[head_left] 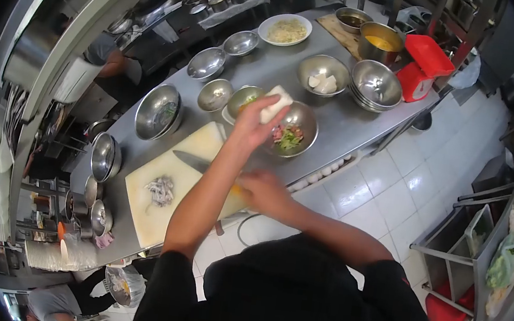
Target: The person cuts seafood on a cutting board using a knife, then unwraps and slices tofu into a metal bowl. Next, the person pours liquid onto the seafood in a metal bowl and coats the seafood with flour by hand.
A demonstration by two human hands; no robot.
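and the left hand pinches a white block above the metal bowls! the right hand wraps round the knife, blade over the cutting board.

- Wears a black top, dark right across the torso, with a rounded outline at the front
- Shows a black left sleeve, short, with a hem near the elbow
- Shows a black right sleeve, likewise short
- Bears a small red mark on the right sleeve, too small to read
- Has a bare left forearm and bare right forearm, both narrowing toward the wrist
- Ends in an ungloved left hand and ungloved right hand, the latter blurred
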